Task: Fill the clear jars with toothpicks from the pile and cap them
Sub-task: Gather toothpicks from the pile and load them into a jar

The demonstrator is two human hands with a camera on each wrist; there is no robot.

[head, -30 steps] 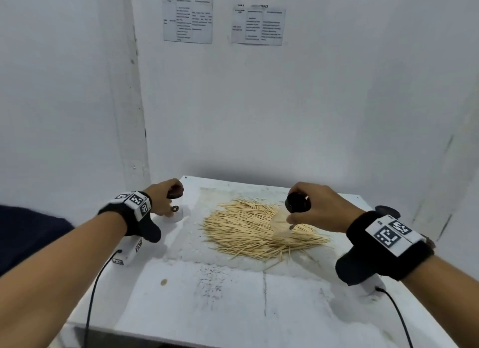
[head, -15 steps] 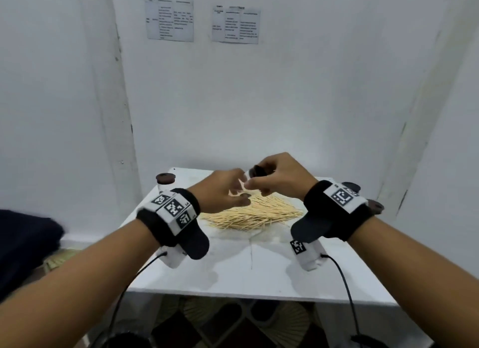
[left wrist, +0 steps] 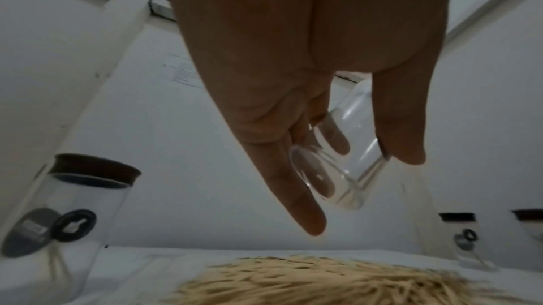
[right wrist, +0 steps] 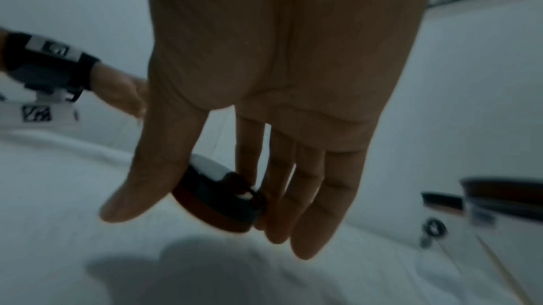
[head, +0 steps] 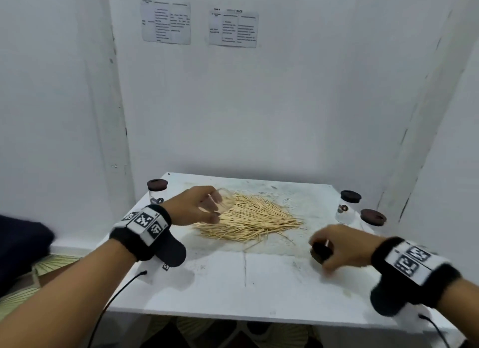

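My left hand holds an uncapped clear jar tilted over the left edge of the toothpick pile; in the left wrist view the jar sits between fingers and thumb and looks empty. My right hand hovers low over the table's right front and grips a dark round cap, which the right wrist view shows as a cap pinched between thumb and fingers. Toothpicks lie under the left hand.
A capped jar stands at the back left corner of the white table. Two more capped jars stand at the right edge. Walls close in behind and at both sides. Cables hang from the wrist cameras.
The hands were together over the pile half a second ago. They have parted: the left carries the jar toward the pile's left side, the right has dropped to the right front with the cap.
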